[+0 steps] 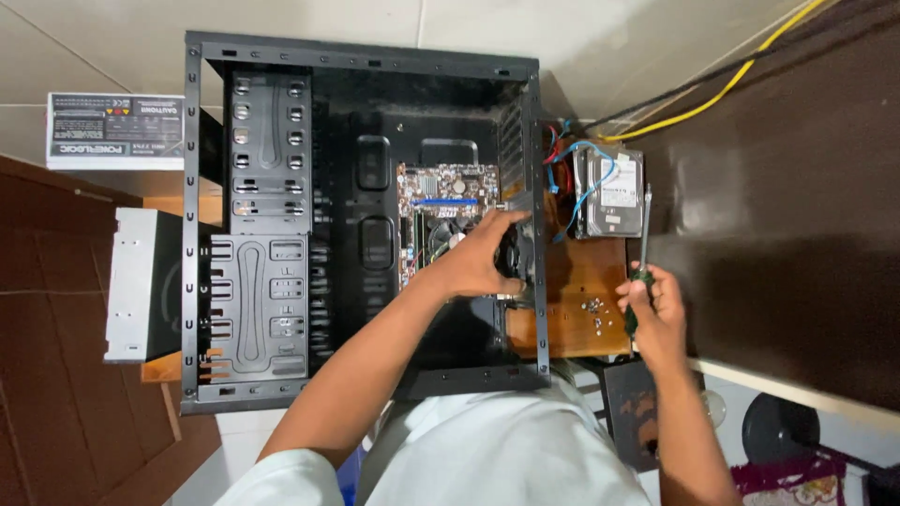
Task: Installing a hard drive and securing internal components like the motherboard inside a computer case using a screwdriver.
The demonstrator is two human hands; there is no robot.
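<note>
Head view: right hand [653, 305] grips a screwdriver [641, 253] (shaft pointing away, upward in picture); left hand [480, 258] clasps the case fan [511, 255].

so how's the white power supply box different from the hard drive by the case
The power supply box is white, lies left of the computer case and has no cables. The hard drive is dark and silver, lies right of the case on a wooden board, with blue and red cables on it. Both lie outside the case.
</note>
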